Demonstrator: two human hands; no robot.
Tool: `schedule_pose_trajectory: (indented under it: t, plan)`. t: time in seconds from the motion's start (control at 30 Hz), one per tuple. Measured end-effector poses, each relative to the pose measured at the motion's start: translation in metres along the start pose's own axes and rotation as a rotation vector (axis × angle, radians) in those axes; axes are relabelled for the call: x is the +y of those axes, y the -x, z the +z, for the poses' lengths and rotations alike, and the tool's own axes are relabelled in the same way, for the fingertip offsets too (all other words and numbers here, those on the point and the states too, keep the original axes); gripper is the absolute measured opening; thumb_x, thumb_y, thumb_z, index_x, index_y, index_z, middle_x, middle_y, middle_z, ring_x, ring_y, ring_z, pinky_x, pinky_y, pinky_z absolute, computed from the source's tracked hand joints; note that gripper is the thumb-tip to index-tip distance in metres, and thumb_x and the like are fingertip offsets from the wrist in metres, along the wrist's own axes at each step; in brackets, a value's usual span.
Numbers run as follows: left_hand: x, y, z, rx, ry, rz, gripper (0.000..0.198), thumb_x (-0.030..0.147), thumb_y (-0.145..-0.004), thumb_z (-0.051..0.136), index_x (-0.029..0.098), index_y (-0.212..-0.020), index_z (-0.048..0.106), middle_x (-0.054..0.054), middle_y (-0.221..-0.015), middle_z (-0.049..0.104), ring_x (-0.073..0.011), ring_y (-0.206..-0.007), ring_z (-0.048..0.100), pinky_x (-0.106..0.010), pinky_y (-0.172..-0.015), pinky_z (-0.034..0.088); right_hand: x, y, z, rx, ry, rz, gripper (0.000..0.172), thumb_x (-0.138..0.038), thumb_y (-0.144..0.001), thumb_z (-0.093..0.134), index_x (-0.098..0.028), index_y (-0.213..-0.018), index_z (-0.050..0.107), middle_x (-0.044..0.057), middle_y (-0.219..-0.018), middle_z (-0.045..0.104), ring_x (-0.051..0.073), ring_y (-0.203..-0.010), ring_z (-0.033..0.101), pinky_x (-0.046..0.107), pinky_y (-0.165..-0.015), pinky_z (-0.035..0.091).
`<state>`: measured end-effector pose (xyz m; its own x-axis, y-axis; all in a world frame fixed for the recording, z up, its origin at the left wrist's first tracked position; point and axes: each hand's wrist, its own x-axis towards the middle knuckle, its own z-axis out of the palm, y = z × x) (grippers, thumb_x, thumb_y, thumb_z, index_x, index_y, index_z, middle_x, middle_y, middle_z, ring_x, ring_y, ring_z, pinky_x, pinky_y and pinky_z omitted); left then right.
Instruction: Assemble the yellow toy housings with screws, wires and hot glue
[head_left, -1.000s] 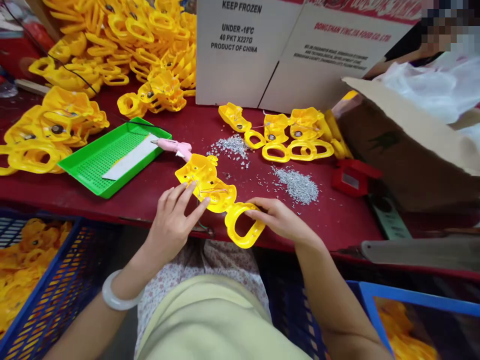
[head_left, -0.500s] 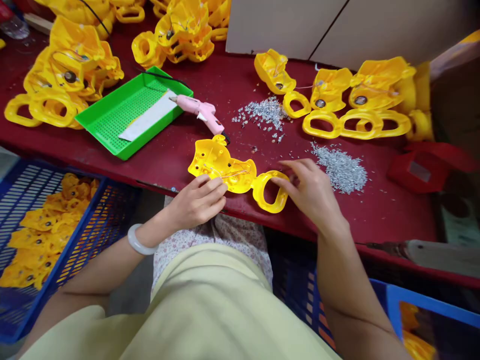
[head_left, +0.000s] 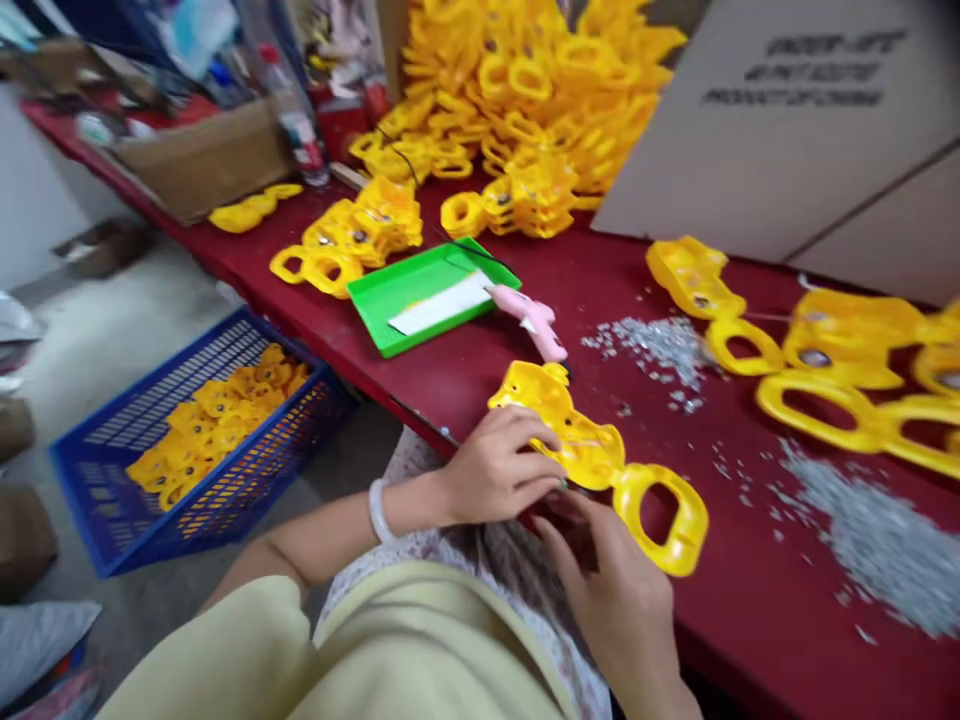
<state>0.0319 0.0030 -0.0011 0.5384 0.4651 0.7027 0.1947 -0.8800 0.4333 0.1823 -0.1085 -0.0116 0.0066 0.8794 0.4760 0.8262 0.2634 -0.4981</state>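
Observation:
A yellow plastic toy shell half (head_left: 592, 450), hollow side up with thin wires inside, lies at the front edge of the table. Its ring-shaped end (head_left: 694, 530) points to the right. My left hand (head_left: 502, 465) has its fingers curled over the near edge of the shell. Close beside those fingertips is my right hand (head_left: 611, 570), below the shell and its ring, with thumb and forefinger apart; its other fingers are partly hidden. A pink glue gun (head_left: 536, 320) rests just behind the shell, its nozzle on the rim of a green tray (head_left: 382, 340).
Loose small screws lie in a near pile (head_left: 885, 530) and a farther pile (head_left: 660, 345). Stacked yellow shells (head_left: 375, 225) stand behind the tray, others (head_left: 847, 330) at right. A cardboard panel (head_left: 750, 160) stands at the back. A blue crate (head_left: 112, 540) holds more shells on the floor.
The view has swung left, showing more floor and the table's far end. My right hand has left the ring and come over to my left hand's fingertips. My left hand stays at the shell.

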Motion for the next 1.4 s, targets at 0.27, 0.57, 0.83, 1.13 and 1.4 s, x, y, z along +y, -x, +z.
schedule_pose_trajectory:
  t: [0.27,0.57,0.83,1.13,1.4]
  plan:
    - [0.009,0.002,0.011,0.085,-0.041,-0.035,0.015,0.022,-0.088,0.058,0.016,-0.077,0.067,-0.001,-0.082,0.071,-0.0165,-0.089,0.061,-0.036,-0.087,0.045,0.001,-0.012,0.005,0.042,-0.043,-0.015,0.013,-0.034,-0.089,0.057,-0.024,-0.098,0.059,0.002,-0.073,0.066,0.019,-0.055,0.063,0.032,-0.051,0.053]
    - [0.014,0.006,-0.001,0.022,-0.006,-0.131,0.010,0.016,-0.085,0.059,0.017,-0.078,0.065,-0.003,-0.084,0.070,-0.0181,-0.095,0.060,-0.038,-0.090,0.044,0.000,0.010,-0.005,0.126,-0.368,0.439,0.028,-0.028,-0.083,0.066,-0.025,-0.110,0.059,0.002,-0.086,0.069,0.016,-0.063,0.067,0.029,-0.057,0.058]
    - [0.004,-0.005,-0.014,0.065,-0.062,-0.186,0.011,0.022,-0.090,0.060,0.016,-0.096,0.066,-0.008,-0.099,0.068,-0.0205,-0.102,0.058,-0.040,-0.091,0.045,0.013,0.004,-0.027,0.103,-0.213,0.275,0.021,-0.020,-0.084,0.065,-0.025,-0.104,0.066,0.002,-0.087,0.070,0.014,-0.065,0.066,0.028,-0.062,0.059]
    - [0.000,-0.054,0.008,-0.441,-0.331,-0.163,0.015,0.025,-0.089,0.060,0.013,-0.088,0.069,-0.011,-0.096,0.062,-0.0277,-0.102,0.050,-0.042,-0.087,0.041,0.011,0.006,-0.037,0.060,-0.133,0.209,0.018,-0.018,-0.086,0.062,-0.026,-0.102,0.064,0.003,-0.090,0.071,0.015,-0.069,0.068,0.028,-0.060,0.060]
    - [-0.002,-0.043,0.017,-0.107,-0.033,-0.334,0.010,0.014,-0.094,0.044,0.016,-0.096,0.053,-0.004,-0.087,0.066,-0.0181,-0.087,0.062,-0.033,-0.081,0.048,0.024,-0.001,-0.045,0.126,-0.048,0.304,0.016,-0.022,-0.086,0.063,-0.023,-0.102,0.062,0.000,-0.083,0.072,0.011,-0.061,0.066,0.024,-0.058,0.057]
